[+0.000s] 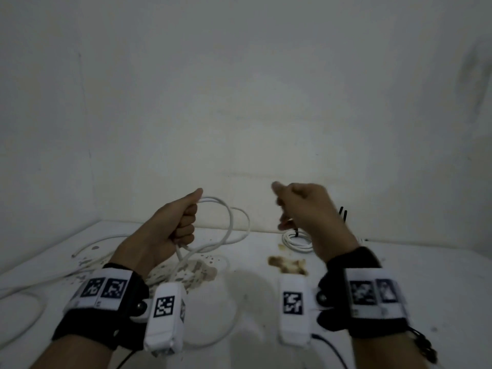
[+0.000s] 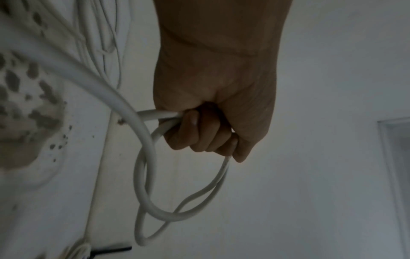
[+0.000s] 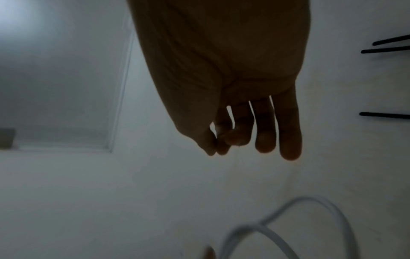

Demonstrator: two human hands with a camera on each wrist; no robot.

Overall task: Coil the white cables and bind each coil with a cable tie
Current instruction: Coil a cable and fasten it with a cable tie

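My left hand is raised above the table and grips a white cable gathered into two or three loops; its fingers are curled round the strands, and the loops hang below the fist. The cable's free length trails down to the table. My right hand hovers to the right with nothing visible in it; its fingers hang nearly straight, and the thumb lies close to the index finger. A small white coil bound with a black tie lies on the table under the right hand.
Loose black cable ties stand out behind the right hand, near the wall, and also show as cable ties in the right wrist view. More white cable sprawls over the table's left side. The white table has brown stains.
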